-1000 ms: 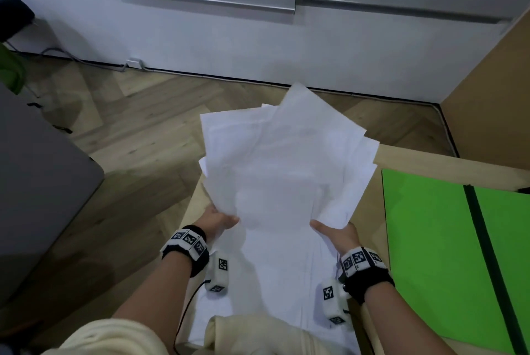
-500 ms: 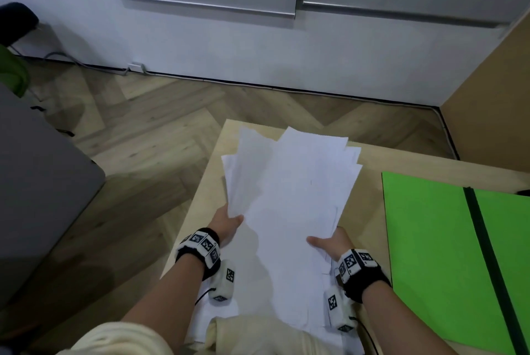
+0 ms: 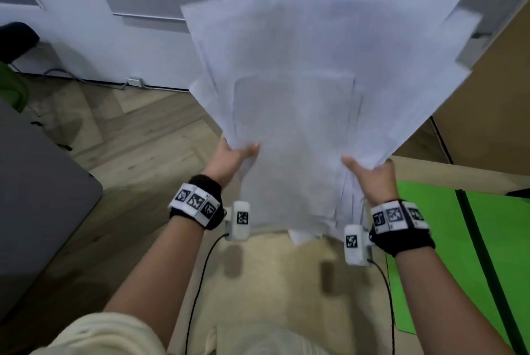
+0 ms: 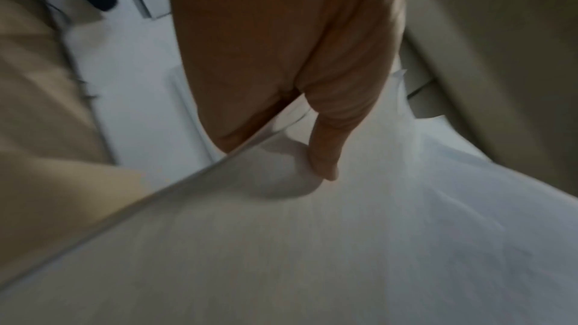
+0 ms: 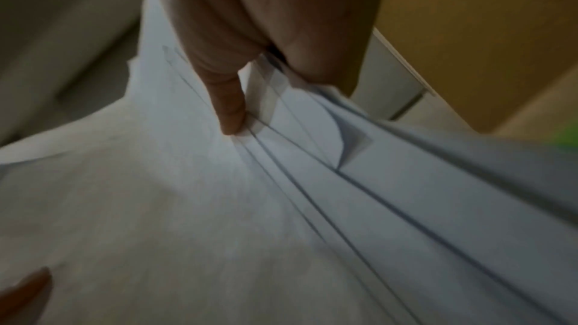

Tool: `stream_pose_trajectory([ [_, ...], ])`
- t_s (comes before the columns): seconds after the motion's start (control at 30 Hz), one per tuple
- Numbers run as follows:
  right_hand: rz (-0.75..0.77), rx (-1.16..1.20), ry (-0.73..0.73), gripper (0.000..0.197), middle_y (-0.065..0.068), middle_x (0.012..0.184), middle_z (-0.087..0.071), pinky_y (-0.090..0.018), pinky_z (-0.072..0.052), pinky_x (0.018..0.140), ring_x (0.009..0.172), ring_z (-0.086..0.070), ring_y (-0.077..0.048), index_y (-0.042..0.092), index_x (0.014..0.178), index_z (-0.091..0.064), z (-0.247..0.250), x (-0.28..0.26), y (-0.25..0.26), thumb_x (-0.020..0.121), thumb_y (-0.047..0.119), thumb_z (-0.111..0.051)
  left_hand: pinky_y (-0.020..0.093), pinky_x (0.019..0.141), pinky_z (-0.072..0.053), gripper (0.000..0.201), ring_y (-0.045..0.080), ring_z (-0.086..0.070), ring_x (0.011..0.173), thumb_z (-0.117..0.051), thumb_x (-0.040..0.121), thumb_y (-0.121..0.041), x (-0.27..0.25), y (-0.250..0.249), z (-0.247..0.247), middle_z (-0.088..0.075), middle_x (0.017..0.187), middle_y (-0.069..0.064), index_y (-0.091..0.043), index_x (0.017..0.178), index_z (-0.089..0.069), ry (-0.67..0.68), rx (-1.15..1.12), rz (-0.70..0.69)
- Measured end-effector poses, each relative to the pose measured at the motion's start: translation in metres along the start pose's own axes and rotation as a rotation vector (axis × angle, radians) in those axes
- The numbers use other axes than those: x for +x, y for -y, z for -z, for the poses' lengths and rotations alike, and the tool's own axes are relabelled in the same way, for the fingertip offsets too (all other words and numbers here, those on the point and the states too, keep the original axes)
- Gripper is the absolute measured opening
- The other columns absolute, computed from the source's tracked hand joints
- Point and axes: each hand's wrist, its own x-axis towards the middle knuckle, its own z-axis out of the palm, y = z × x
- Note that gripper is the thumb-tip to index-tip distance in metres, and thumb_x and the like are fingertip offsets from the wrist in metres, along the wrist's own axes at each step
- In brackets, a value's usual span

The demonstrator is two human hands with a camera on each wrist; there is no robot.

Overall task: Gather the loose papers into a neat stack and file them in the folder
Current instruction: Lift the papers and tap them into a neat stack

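A fanned bundle of white papers (image 3: 315, 82) stands upright in the air above the wooden table (image 3: 275, 283), its sheets splayed and uneven at the top. My left hand (image 3: 235, 156) pinches the bundle's left edge, thumb (image 4: 325, 157) on the near face of the papers (image 4: 312, 244). My right hand (image 3: 370, 173) pinches the right edge, thumb (image 5: 231, 110) pressed on the staggered sheets (image 5: 312, 194). The green folder (image 3: 447, 254) lies open flat on the table to the right, with a dark spine strip down its middle.
A grey surface (image 3: 37, 211) fills the left edge, beside wooden flooring. White wall panels (image 3: 137, 24) stand behind. A brown board (image 3: 487, 113) rises at the far right. Cables run from both wrist cameras along the table.
The bundle lay low over the table half a second ago; both hands have swung it up to stand upright, close to the head camera. The sheets blur with the motion.
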Motion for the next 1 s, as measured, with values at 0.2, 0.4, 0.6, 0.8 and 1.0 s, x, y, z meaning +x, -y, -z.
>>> stream_pose_trajectory([
  [0.2, 0.003, 0.090, -0.012, 0.042, 0.001, 0.106, -0.062, -0.025, -0.044, 0.091, 0.100, -0.060, -0.014, 0.020, 0.095, -0.059, 0.015, 0.006, 0.044, 0.063, 0.029, -0.084, 0.029, 0.095, -0.053, 0.044, 0.015, -0.070, 0.101, -0.078, 0.073, -0.015, 0.005, -0.051, -0.001, -0.073, 0.111, 0.003, -0.005, 0.115, -0.068, 0.089, -0.057, -0.025],
  [0.4, -0.114, 0.052, -0.016, 0.068, -0.011, 0.121, -0.065, -0.039, -0.045, 0.102, 0.111, -0.062, -0.023, 0.003, 0.121, -0.058, 0.010, -0.003, 0.000, 0.060, 0.015, -0.086, 0.022, 0.091, -0.054, 0.044, -0.002, -0.068, 0.082, -0.070, 0.081, -0.001, -0.008, -0.015, -0.008, -0.066, 0.109, 0.004, -0.004, 0.124, -0.060, 0.056, 0.121, 0.005],
  [0.6, -0.097, 0.089, -0.043, 0.061, -0.011, 0.117, -0.065, -0.024, -0.045, 0.087, 0.103, -0.061, -0.020, 0.002, 0.119, -0.059, 0.009, -0.007, 0.007, 0.064, 0.013, -0.083, 0.015, 0.077, -0.050, 0.050, 0.021, -0.059, 0.109, -0.068, 0.085, -0.007, -0.009, -0.003, -0.023, -0.062, 0.117, 0.008, -0.001, 0.132, -0.052, -0.038, 0.048, 0.034],
  [0.8, -0.112, -0.004, 0.098, 0.037, 0.000, 0.104, -0.064, -0.028, -0.040, 0.093, 0.099, -0.058, -0.018, 0.019, 0.098, -0.063, 0.031, -0.013, 0.020, 0.068, 0.030, -0.080, 0.011, 0.074, -0.052, 0.031, 0.013, -0.065, 0.097, -0.074, 0.082, -0.022, -0.026, -0.023, -0.002, -0.068, 0.106, -0.001, -0.021, 0.110, -0.063, -0.027, 0.125, -0.112],
  [1.0, -0.187, -0.168, 0.216, 0.057, -0.001, 0.104, -0.068, -0.034, -0.045, 0.091, 0.100, -0.063, -0.023, 0.021, 0.092, -0.068, 0.011, -0.021, 0.002, 0.050, 0.057, -0.080, 0.008, 0.069, -0.049, 0.050, 0.020, -0.058, 0.105, -0.070, 0.085, -0.028, -0.036, -0.014, -0.021, -0.062, 0.124, 0.008, -0.008, 0.129, -0.056, -0.124, 0.188, -0.032],
])
